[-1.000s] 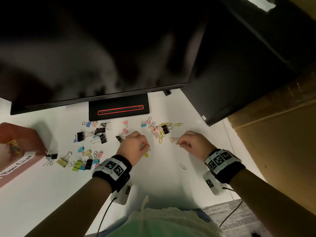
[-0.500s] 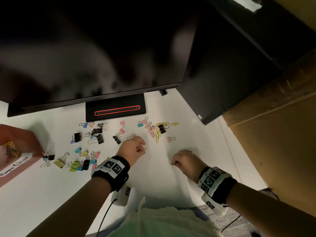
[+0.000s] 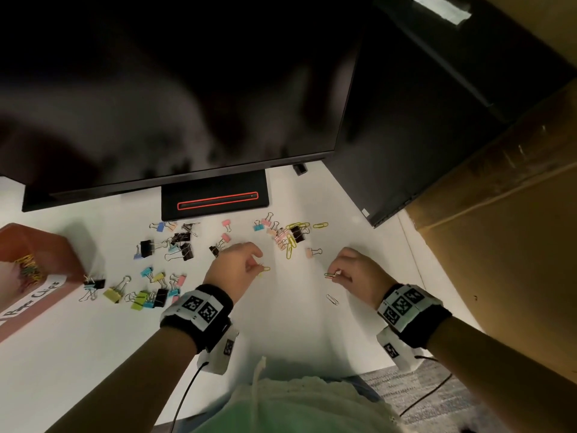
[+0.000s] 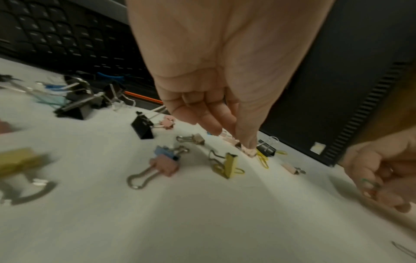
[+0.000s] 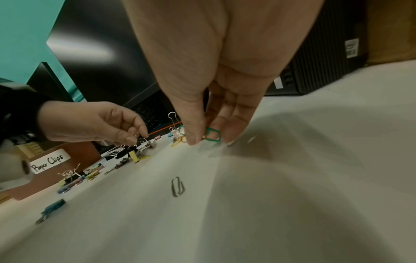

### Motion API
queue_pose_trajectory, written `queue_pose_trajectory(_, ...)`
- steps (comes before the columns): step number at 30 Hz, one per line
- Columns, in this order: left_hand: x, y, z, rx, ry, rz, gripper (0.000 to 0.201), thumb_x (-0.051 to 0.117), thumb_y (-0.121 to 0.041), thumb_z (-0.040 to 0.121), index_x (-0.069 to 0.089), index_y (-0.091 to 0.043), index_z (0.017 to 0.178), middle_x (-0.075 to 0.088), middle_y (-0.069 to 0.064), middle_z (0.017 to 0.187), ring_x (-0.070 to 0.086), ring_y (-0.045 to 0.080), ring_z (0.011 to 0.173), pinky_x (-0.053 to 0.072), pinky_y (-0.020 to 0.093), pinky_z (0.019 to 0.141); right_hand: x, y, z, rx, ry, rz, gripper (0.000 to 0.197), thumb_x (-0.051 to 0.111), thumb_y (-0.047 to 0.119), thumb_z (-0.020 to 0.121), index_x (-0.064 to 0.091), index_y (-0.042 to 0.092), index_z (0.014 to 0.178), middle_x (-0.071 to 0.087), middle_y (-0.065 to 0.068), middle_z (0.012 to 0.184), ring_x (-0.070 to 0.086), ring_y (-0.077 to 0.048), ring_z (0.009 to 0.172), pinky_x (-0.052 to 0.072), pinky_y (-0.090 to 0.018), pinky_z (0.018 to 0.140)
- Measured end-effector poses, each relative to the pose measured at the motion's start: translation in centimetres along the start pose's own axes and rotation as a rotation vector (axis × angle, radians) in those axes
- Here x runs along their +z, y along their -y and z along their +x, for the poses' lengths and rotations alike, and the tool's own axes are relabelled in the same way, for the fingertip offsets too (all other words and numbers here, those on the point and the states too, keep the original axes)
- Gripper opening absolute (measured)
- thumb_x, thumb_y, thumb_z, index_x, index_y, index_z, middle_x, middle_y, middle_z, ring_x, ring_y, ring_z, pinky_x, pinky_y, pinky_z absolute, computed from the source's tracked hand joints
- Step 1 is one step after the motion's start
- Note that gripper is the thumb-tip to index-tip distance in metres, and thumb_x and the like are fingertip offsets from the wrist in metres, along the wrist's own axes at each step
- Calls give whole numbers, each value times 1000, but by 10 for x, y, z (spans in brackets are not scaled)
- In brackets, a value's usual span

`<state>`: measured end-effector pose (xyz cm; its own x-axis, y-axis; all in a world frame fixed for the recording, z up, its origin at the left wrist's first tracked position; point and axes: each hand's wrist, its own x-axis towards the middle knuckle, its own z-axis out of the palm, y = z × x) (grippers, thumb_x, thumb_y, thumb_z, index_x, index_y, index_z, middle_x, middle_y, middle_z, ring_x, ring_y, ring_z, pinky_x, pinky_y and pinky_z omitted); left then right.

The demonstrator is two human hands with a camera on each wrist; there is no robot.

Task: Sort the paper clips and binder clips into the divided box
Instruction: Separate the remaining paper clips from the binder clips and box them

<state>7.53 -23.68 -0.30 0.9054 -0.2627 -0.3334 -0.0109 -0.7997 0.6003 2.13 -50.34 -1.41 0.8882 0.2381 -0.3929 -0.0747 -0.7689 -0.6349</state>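
Observation:
My left hand (image 3: pixel 259 266) hovers over the white desk and pinches a yellow paper clip (image 3: pixel 265 269). In the left wrist view its fingers (image 4: pixel 221 124) point down, curled together. My right hand (image 3: pixel 337 274) pinches a green paper clip (image 5: pixel 212 136) between thumb and fingers, with a reddish one beside it. A silver paper clip (image 3: pixel 332 299) lies on the desk just below the right hand. Coloured and black binder clips (image 3: pixel 156 287) lie scattered to the left. More yellow paper clips (image 3: pixel 292 240) lie in a heap beyond the hands. The red-brown box (image 3: pixel 67 245) labelled "Paper Clips" stands at far left and holds several paper clips.
A monitor's screen overhangs the back of the desk on its black stand (image 3: pixel 215 195). A black computer case (image 3: pixel 390 170) stands at the back right, beside a cardboard box (image 3: pixel 499 229). A keyboard (image 4: pixel 63 35) lies beyond the clips.
My right hand dipped toward the near edge of the desk, then came back up and away with the green clip in its fingers. The left hand has barely moved.

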Motion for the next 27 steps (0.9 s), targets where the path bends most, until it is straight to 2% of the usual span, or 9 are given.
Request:
queue_pose_trajectory(3,12,-8,8,55,11,205,19,66,-26,82,63,-22,101,68,-4,84,60,17,86,50,33,82,4,3,-9,9,59,12,8,66,12,84,68,11,91,48,6,95,54,-12,73,48,-25,80)
queue_pose_trajectory(6,15,-9,16,12,45,406,21,61,-33,85,61,-25,104,69,-7,92,60,16,92,48,34,83,22,6,-20,3,116,-34,9,62,13,86,67,10,93,48,4,101,54,-14,83,48,-26,86)
queue_pose_trajectory(11,15,4,13,-3,66,454,12,63,-34,84,67,-25,90,66,-6,92,58,16,90,47,32,80,37,4,-19,12,99,-114,15,50,12,91,64,9,96,59,-5,104,53,-23,99,46,-37,90)
queue_pose_trajectory(14,16,8,11,32,63,438,10,61,-29,85,67,-21,86,61,-3,96,54,20,95,44,34,82,36,5,-13,29,110,-132,16,49,11,90,63,10,98,61,-8,102,52,-23,100,44,-34,91)
queue_pose_trajectory(18,16,6,10,83,126,486,13,53,-28,90,63,-19,93,58,-3,99,51,20,100,37,34,86,38,7,-9,53,158,-205,20,47,11,90,62,12,103,62,-8,106,53,-25,103,46,-34,89)
queue_pose_trajectory(21,19,-4,12,118,106,315,12,60,-28,87,62,-17,92,65,-1,89,59,21,90,45,33,81,34,7,-8,56,223,-220,20,48,13,91,63,12,105,60,-8,109,55,-26,103,45,-33,90)
queue_pose_trajectory(23,22,-16,16,63,106,161,18,65,-26,84,62,-16,99,68,0,89,62,20,86,49,32,82,24,7,-2,48,217,-153,19,52,12,90,66,11,102,60,-10,107,57,-26,101,45,-33,91)
queue_pose_trajectory(25,28,-27,23,-16,118,85,26,66,-27,83,59,-16,106,70,1,92,64,19,87,50,33,85,8,8,12,27,132,-81,17,55,7,87,68,8,97,59,-11,104,58,-26,96,46,-36,92)
queue_pose_trajectory(27,36,-34,31,-73,94,51,31,66,-29,83,56,-16,110,71,2,92,65,21,89,51,35,85,-10,11,32,19,-11,-25,14,57,4,85,68,6,93,56,-10,104,58,-23,93,45,-32,94)
